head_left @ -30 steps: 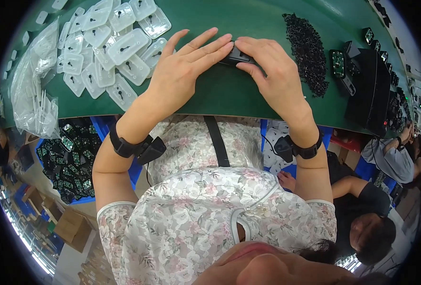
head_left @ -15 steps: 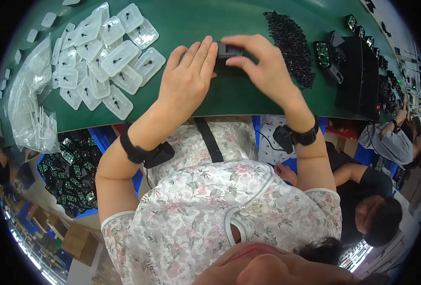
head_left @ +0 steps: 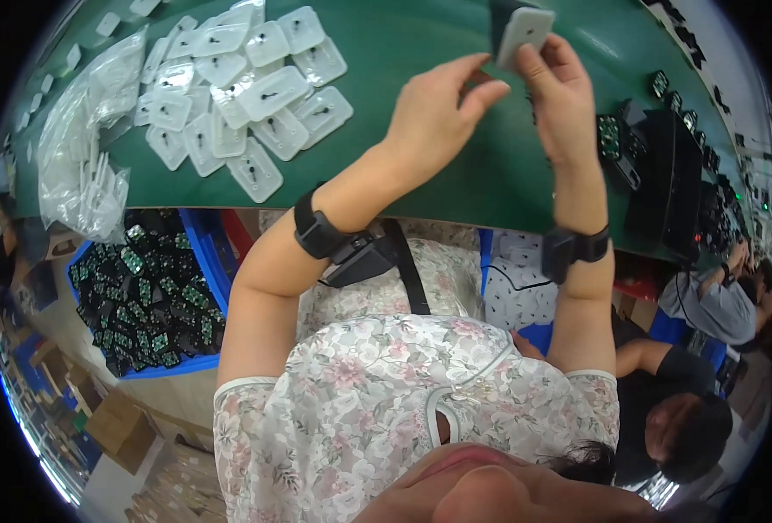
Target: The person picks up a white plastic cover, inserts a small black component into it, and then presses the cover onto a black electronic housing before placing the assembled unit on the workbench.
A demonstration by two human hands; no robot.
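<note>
right hand (head_left: 565, 105): shifted right, now gripping white-faced piece (head_left: 525, 35) | left hand (head_left: 438, 109): shifted right, thumb exposed

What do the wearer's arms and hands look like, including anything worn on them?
The left hand and right hand are ungloved. Short white sleeves with pink and grey flowers end in plain pale edging. Each wrist has a black strap carrying a black box; a thin black cable meets the right one.
</note>
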